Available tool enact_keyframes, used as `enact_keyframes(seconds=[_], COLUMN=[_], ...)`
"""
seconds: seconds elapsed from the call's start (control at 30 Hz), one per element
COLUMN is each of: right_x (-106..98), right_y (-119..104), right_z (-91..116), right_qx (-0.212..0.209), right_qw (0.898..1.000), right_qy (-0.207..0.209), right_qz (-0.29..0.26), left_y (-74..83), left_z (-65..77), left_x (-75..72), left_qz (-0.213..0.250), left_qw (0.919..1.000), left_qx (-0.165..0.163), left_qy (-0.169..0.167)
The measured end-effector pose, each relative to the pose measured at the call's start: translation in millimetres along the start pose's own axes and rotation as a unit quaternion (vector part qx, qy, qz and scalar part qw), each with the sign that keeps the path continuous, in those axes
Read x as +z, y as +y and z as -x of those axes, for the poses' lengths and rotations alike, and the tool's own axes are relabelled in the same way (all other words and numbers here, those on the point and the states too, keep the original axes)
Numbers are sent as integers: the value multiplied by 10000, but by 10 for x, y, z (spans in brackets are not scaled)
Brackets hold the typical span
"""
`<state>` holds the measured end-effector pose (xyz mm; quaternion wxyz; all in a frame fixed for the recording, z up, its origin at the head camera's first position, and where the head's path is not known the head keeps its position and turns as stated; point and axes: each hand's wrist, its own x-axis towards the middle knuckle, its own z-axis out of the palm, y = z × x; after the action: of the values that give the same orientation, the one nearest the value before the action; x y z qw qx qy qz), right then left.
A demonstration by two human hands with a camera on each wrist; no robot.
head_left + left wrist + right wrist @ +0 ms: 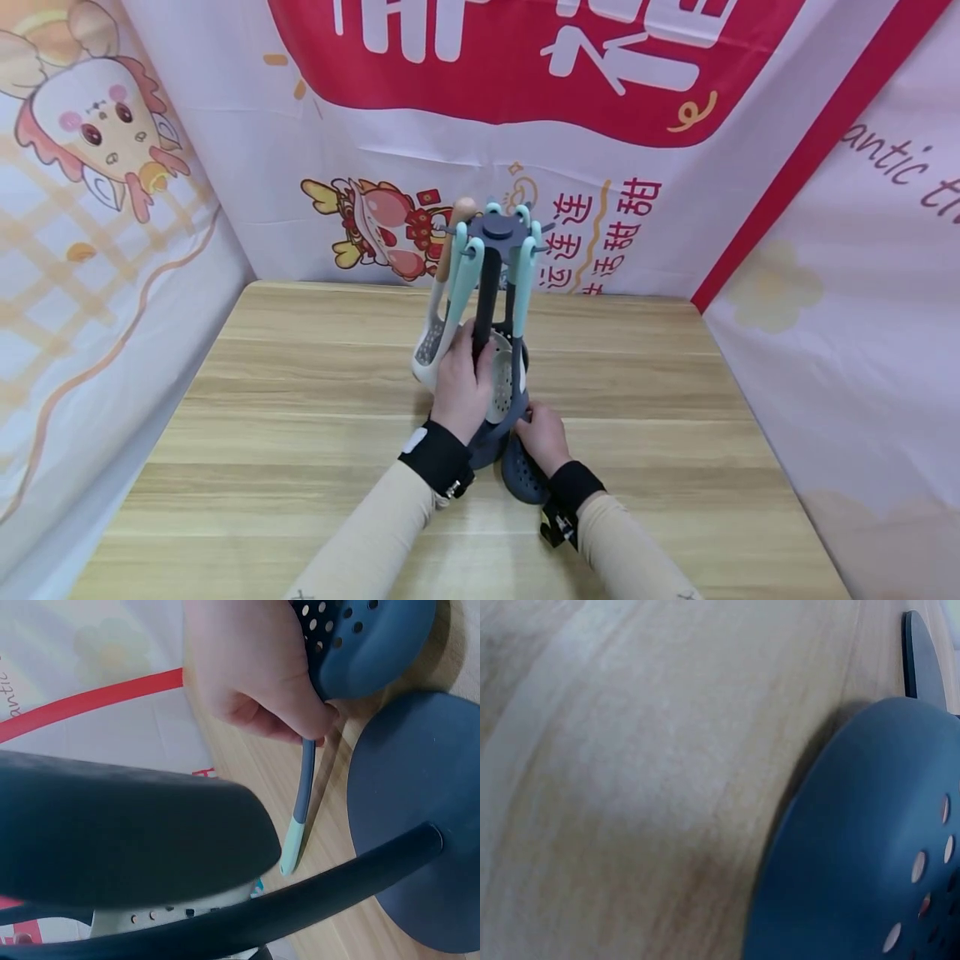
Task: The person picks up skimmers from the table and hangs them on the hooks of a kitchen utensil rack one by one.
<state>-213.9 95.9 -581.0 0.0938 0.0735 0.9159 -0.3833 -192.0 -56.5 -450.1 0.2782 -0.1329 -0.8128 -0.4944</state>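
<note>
A dark utensil stand (497, 227) stands upright near the table's middle, with several kitchen utensils hung around its top. My left hand (461, 392) grips the stand's black post. Low on its right side, my right hand (546, 437) pinches a dark blue skimmer (522, 477) by the handle close to the perforated head. In the left wrist view the skimmer's mint handle end (293, 847) points away from the hand, beside the stand's round base (405, 765). The right wrist view shows the skimmer's bowl (847, 847) close to the wood; the fingers are outside that view.
Hanging from the stand are mint-handled utensils (527, 287), a wooden-handled one (454, 237) and a pale perforated spoon (501, 387). The wooden tabletop (300, 433) spreads around them. Printed cloth (480, 150) closes off the back and both sides.
</note>
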Motion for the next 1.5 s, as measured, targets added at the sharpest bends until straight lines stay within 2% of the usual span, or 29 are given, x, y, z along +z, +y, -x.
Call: enact_keyframes(seconds=[0.17,0.3,0.5,0.7,0.93,1.27,1.5], right_x=[7,5,-7,-22,-42,-68,-85], right_y=[3,3,2,25,61,98,109], right_z=[-6,-1,5,4,18,48,61], right_qx=[-76,-108,-27,25,24,-169,-148], right_qw=[9999,9998,9998,9997,9992,9979,9948], right_qy=[141,174,115,136,137,390,798], right_qz=[23,-11,-149,-189,-368,-488,-617], left_y=[3,-4,-12,-12,-21,-27,-19], left_z=[7,12,6,-8,-4,3,2], left_x=[44,68,79,77,83,88,80], left_qz=[283,322,138,-165,-291,-452,-482], left_qw=[9996,9994,9994,9994,9991,9987,9987], left_qx=[-73,-142,-281,-273,-284,-230,-186], left_qy=[-1,-23,-161,-137,-132,-98,-21])
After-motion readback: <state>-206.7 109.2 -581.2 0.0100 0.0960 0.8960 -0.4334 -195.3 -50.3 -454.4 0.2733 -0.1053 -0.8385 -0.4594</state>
